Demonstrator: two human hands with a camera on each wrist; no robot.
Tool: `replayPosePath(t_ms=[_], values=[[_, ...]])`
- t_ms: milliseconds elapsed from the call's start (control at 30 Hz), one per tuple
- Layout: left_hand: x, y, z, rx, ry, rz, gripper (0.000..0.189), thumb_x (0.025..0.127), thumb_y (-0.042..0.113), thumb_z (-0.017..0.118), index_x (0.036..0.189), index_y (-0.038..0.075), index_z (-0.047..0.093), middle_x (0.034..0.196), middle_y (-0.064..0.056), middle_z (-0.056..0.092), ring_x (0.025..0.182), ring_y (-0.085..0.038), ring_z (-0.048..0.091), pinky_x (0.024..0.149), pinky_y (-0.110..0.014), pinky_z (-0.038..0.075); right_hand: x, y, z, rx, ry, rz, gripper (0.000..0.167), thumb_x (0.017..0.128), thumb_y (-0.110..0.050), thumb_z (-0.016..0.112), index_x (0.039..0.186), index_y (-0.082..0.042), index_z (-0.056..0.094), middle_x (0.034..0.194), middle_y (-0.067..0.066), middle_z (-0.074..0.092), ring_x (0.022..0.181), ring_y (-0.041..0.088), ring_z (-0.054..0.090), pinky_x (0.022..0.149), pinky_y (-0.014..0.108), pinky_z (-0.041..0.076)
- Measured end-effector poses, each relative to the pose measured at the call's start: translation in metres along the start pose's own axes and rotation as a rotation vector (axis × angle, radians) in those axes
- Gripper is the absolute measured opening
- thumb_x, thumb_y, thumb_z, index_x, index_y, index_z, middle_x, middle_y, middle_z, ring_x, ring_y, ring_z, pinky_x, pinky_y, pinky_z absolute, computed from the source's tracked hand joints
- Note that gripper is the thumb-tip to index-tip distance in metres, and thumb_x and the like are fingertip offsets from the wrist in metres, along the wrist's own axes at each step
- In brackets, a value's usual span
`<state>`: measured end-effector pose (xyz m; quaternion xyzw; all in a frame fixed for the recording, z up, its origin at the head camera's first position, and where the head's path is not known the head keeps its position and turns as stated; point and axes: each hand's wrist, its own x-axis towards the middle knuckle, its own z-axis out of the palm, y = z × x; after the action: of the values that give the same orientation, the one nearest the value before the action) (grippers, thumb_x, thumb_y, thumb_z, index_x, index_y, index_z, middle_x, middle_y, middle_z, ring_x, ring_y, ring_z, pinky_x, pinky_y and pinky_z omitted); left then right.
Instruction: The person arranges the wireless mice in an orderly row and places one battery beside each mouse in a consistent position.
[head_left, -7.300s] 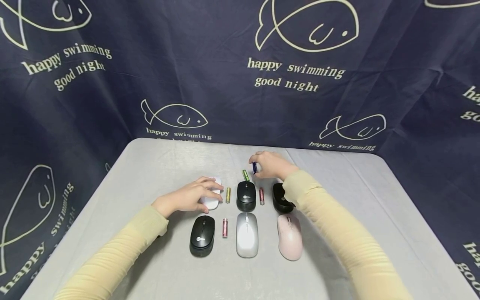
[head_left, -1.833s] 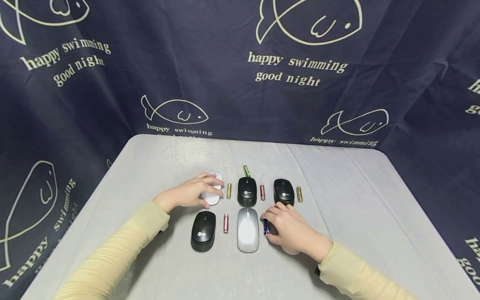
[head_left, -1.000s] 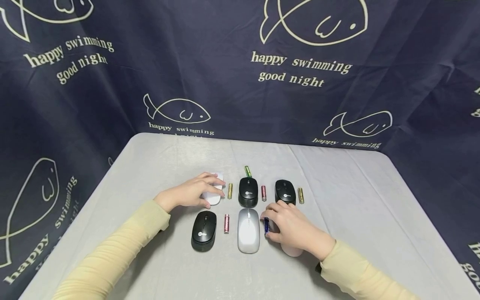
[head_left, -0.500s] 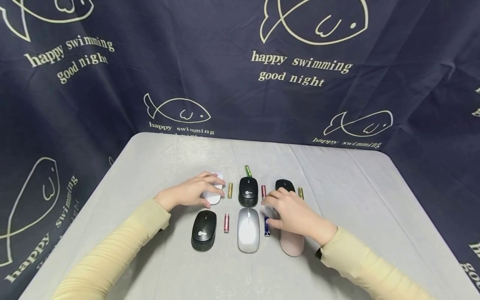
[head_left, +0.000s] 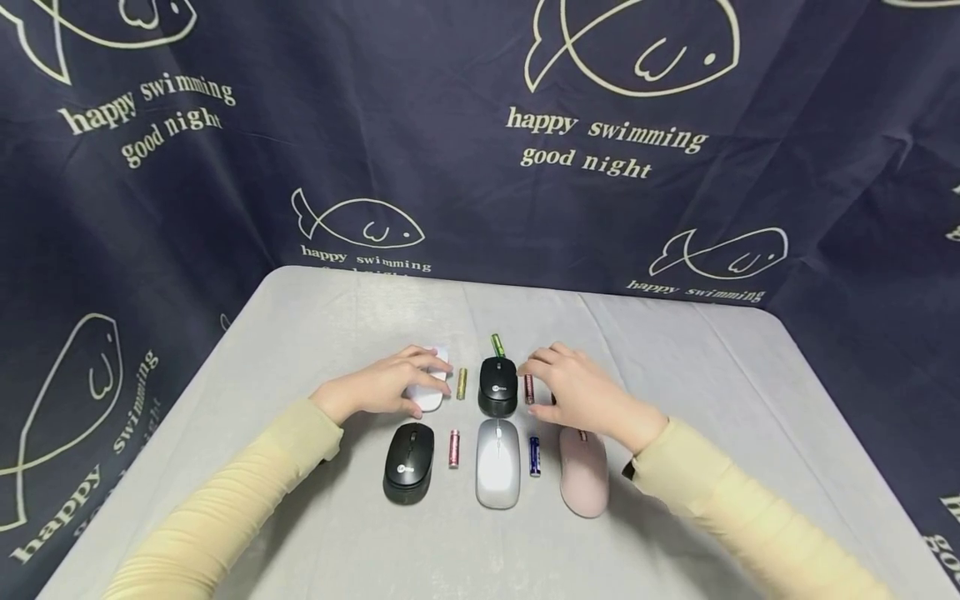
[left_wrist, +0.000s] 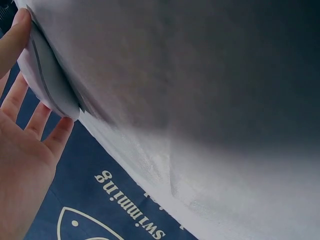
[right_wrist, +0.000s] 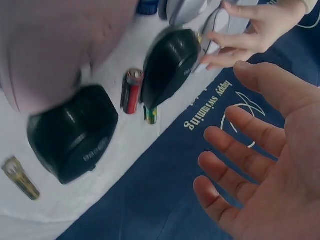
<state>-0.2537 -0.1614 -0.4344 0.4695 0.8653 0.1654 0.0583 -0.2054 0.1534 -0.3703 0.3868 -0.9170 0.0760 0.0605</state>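
Observation:
My left hand (head_left: 382, 385) holds a white computer mouse (head_left: 427, 402) at the back left of the table, thumb on one side and fingertips along the other; the left wrist view shows the mouse (left_wrist: 47, 75) edge-on against them. My right hand (head_left: 581, 392) hovers with spread, relaxed fingers near a red battery (head_left: 528, 389), holding nothing; its open palm shows in the right wrist view. Below it, a blue battery (head_left: 535, 457) lies between a silver mouse (head_left: 498, 462) and a pink mouse (head_left: 583, 475). The right hand hides most of a black mouse (right_wrist: 72, 132) in the head view.
A black mouse (head_left: 498, 387) sits mid-row, a green battery (head_left: 498, 345) behind it and a gold battery (head_left: 461, 384) to its left. Front left are another black mouse (head_left: 408, 462) and a red battery (head_left: 453, 449). A second gold battery (right_wrist: 20, 177) lies far right.
My right hand carried the blue battery from the back to between the silver and pink mice, let it go, then rose away toward the back row. The left hand stayed on the white mouse.

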Motion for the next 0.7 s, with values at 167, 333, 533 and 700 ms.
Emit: replayPosePath(t_ms=[167, 333, 533, 700], values=[[0.0, 0.001, -0.001, -0.007, -0.004, -0.008, 0.05, 0.069, 0.022, 0.081, 0.117, 0.022, 0.067, 0.139, -0.005, 0.05, 0.135, -0.037, 0.032, 0.112, -0.048, 0.027, 0.012, 0.005, -0.007, -0.02, -0.01, 0.0, 0.042, 0.074, -0.029, 0.075, 0.11, -0.009, 0.065, 0.109, 0.006, 0.062, 0.102, 0.027, 0.054, 0.083, 0.046, 0.049], [0.0, 0.0, 0.0, -0.004, -0.003, -0.007, 0.049, 0.069, 0.022, 0.081, 0.117, 0.023, 0.067, 0.138, -0.005, 0.05, 0.135, -0.037, 0.032, 0.112, -0.048, 0.027, 0.024, 0.012, -0.009, -0.038, -0.008, -0.005, 0.041, 0.076, -0.027, 0.074, 0.112, -0.01, 0.064, 0.111, 0.006, 0.062, 0.104, 0.027, 0.054, 0.085, 0.046, 0.048], [0.0, 0.0, 0.0, -0.001, 0.002, -0.003, 0.05, 0.069, 0.023, 0.081, 0.117, 0.023, 0.067, 0.138, -0.005, 0.05, 0.135, -0.038, 0.032, 0.112, -0.048, 0.027, 0.035, 0.022, -0.008, -0.072, -0.006, -0.036, 0.042, 0.075, -0.027, 0.075, 0.113, -0.011, 0.064, 0.11, 0.005, 0.063, 0.104, 0.027, 0.054, 0.082, 0.044, 0.048], [0.0, 0.001, 0.0, -0.005, 0.004, -0.003, 0.05, 0.068, 0.022, 0.081, 0.117, 0.022, 0.067, 0.138, -0.005, 0.051, 0.135, -0.038, 0.032, 0.112, -0.048, 0.027, 0.045, 0.031, -0.004, -0.069, -0.015, -0.049, 0.043, 0.076, -0.028, 0.074, 0.114, -0.011, 0.064, 0.112, 0.005, 0.063, 0.107, 0.027, 0.053, 0.081, 0.045, 0.048]])
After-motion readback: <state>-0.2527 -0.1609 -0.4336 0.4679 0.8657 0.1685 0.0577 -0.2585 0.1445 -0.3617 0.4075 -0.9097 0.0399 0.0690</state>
